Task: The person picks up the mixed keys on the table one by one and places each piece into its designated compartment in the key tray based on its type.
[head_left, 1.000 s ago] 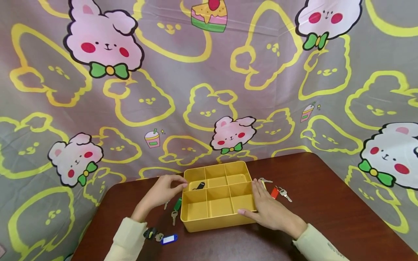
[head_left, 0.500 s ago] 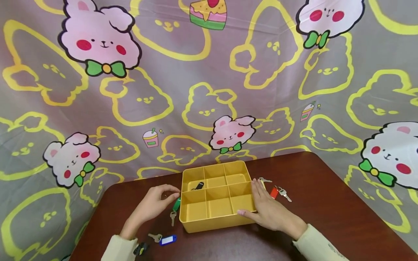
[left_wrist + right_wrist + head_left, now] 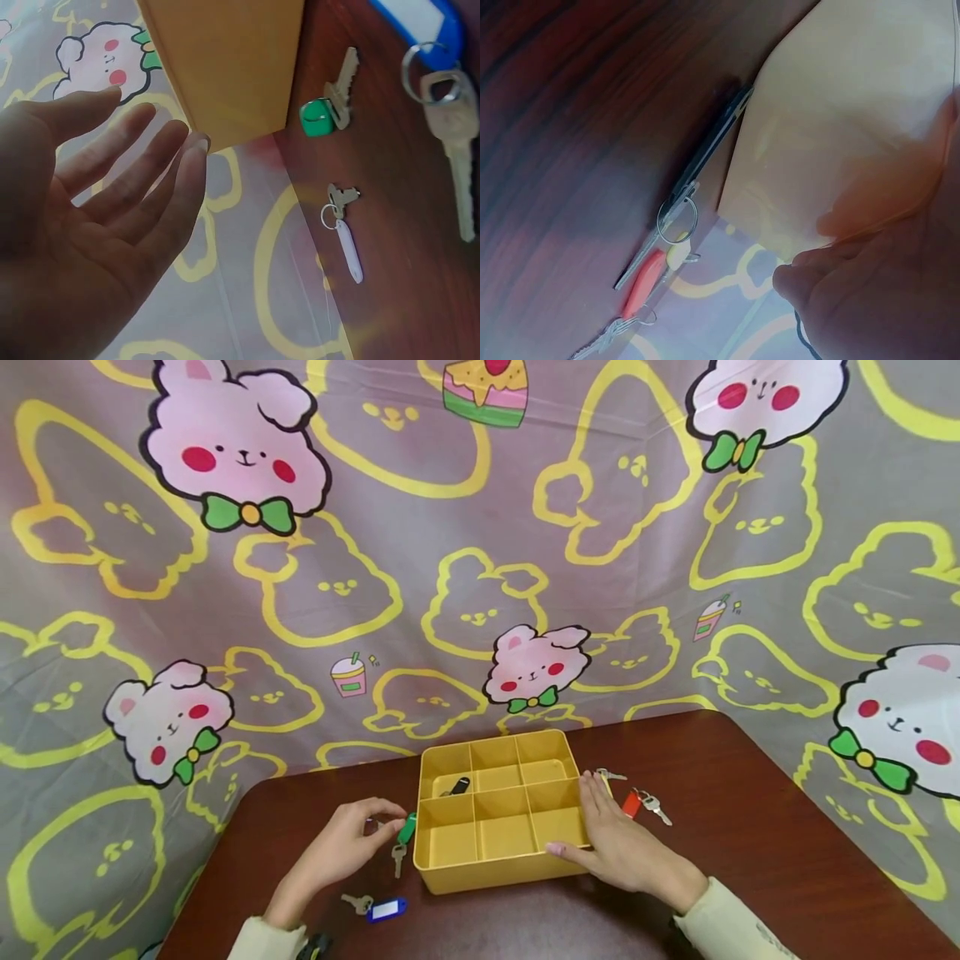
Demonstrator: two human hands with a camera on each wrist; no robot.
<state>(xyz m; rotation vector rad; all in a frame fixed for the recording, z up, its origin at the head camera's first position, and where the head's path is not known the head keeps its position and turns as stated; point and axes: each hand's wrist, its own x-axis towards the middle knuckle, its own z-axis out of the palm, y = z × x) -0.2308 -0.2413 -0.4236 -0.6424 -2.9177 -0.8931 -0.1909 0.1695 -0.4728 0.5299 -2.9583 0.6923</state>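
My left hand (image 3: 337, 847) hovers left of the yellow divided box (image 3: 510, 872), its fingers loosely bent and holding nothing. In the head view its fingertips are nearest a green key tag (image 3: 407, 828) with a key (image 3: 398, 860). The left wrist view shows a key on a white tag (image 3: 349, 251) beyond that green tag (image 3: 316, 118). My right hand (image 3: 630, 852) rests flat against the box's right side, fingers straight, thumb over the front rim. A black key tag (image 3: 461, 787) lies in the back left compartment; its key is hardly visible.
A blue tag (image 3: 386, 909) with a key lies front left of the box. Right of it are a red tag (image 3: 632, 803) with a key (image 3: 657, 810) and a partly hidden yellow tag (image 3: 679, 251). The right wrist view adds a dark tag (image 3: 709, 146) beside the box.
My left hand has moved from the back left compartment's rim, leftward and then down toward the green tag. My right hand stays against the box. The black tag has not moved.
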